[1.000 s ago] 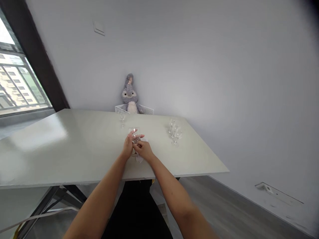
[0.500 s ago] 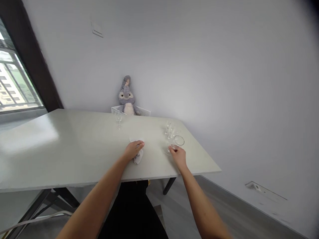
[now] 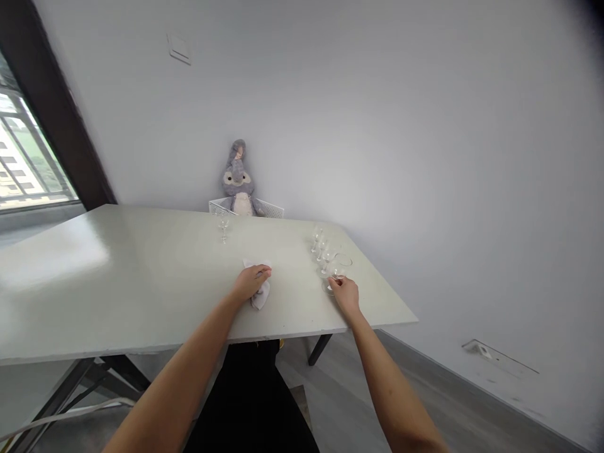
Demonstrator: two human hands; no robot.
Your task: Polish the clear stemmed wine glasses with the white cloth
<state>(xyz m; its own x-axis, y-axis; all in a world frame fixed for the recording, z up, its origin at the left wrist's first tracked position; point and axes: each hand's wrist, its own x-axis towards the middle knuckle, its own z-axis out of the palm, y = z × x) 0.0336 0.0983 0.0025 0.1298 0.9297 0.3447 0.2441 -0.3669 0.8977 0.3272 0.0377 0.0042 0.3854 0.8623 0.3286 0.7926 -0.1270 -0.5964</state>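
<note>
My right hand (image 3: 346, 293) pinches the stem of a clear wine glass (image 3: 340, 272) near the right end of the table. The glass is upright, its foot low at the tabletop; whether it touches cannot be told. Just behind it, several more stemmed glasses (image 3: 325, 257) stand in a slanting row. My left hand (image 3: 253, 282) is closed on a crumpled white cloth (image 3: 260, 297) at the table's front middle, with part of the cloth showing beyond the fingers. Another clear stemmed glass (image 3: 223, 228) stands alone farther back on the left.
The pale, glossy table (image 3: 155, 283) ends at a corner on the right. Behind its far edge sits a grey plush toy (image 3: 238, 182) in a white perforated basket (image 3: 270, 210), against the wall. A window (image 3: 33, 151) is at the left.
My right hand has shifted slightly right with the wine glass, which now lines up with the row of glasses. My left hand stays on the cloth. The view has moved a little.
</note>
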